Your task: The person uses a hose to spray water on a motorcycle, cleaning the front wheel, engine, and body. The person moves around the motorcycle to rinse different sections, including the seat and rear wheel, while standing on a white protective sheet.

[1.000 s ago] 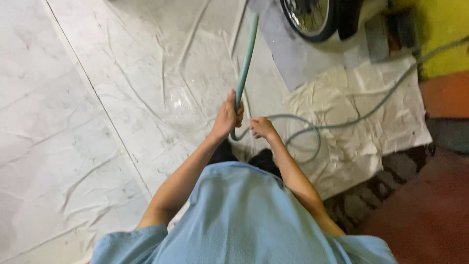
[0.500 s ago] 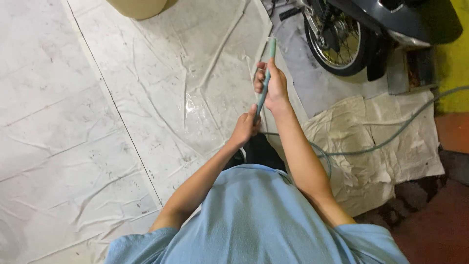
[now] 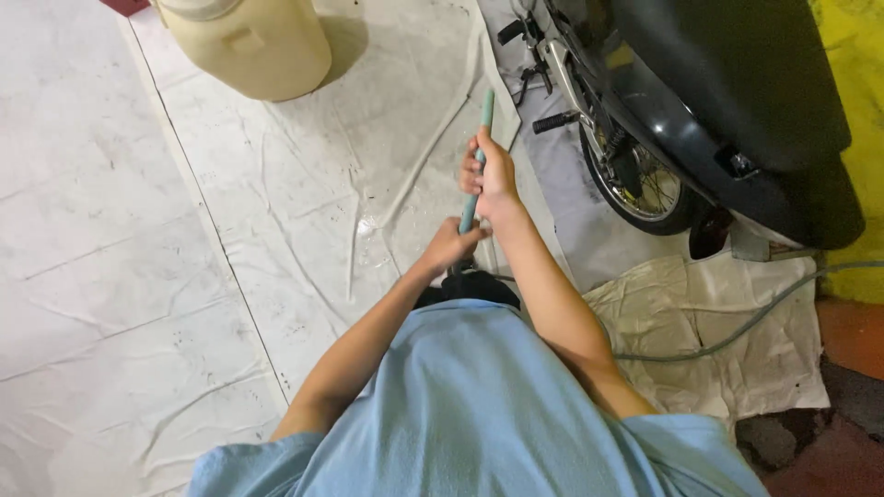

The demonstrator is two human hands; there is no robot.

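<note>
Presently, item: green hose [image 3: 482, 138], held out over the white floor sheet [image 3: 138, 230] toward the motorbike's rear wheel [image 3: 640, 184]; right hand [image 3: 493, 175] closed round it high, left hand [image 3: 451, 247] closed lower; I judge aiming underway, steadier pointing needed next.

Matt rubbery hose [image 3: 482, 129]; glossy plastic scooter body [image 3: 737, 92].
</note>
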